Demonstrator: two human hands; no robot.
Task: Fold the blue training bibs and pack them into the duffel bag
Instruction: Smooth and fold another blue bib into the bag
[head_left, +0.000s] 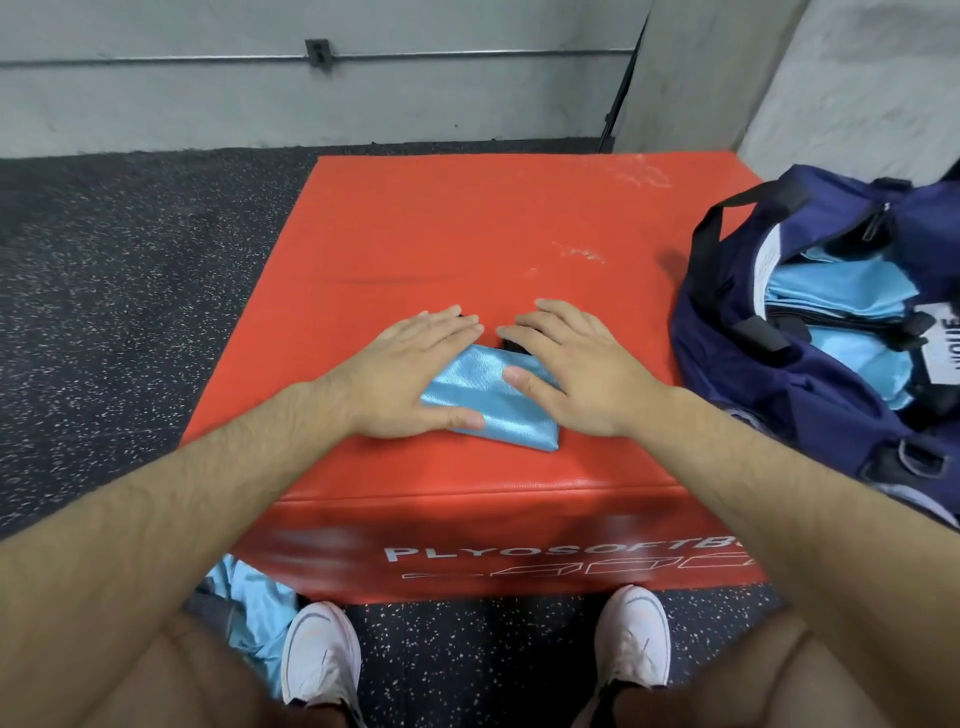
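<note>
Because both hands lie on top of it, only the middle and one near corner of the folded blue bib (493, 402) can be seen. A small dark bit (506, 345) peeks out by the far fingertips, and I cannot tell what it is. The duffel bag (810, 400) is cut off by the right side of the picture, and so is the white label (943, 348) inside it. The white letters (519, 550) on the front of the red box are partly hidden by the right arm. Some loose blue cloth (254, 603) on the floor (104, 260) is partly hidden by a leg, beside a white shoe (319, 649). The bib lies on the red surface (467, 223), nearer its front edge than its back edge. There is a lot of bare red room behind the bib, and some on its left. The bag sits at the right edge of the surface, near the bib but not touching it. It is open, with more blue bibs (841, 291) inside. The left hand (410, 371) and the right hand (576, 369) both press flat on the bib. Each grip is spread open, with straight fingers, and clamps on nothing. Both thumbs rest on the blue cloth. The fingertips of the two hands are close at the far edge, but they do not touch.
</note>
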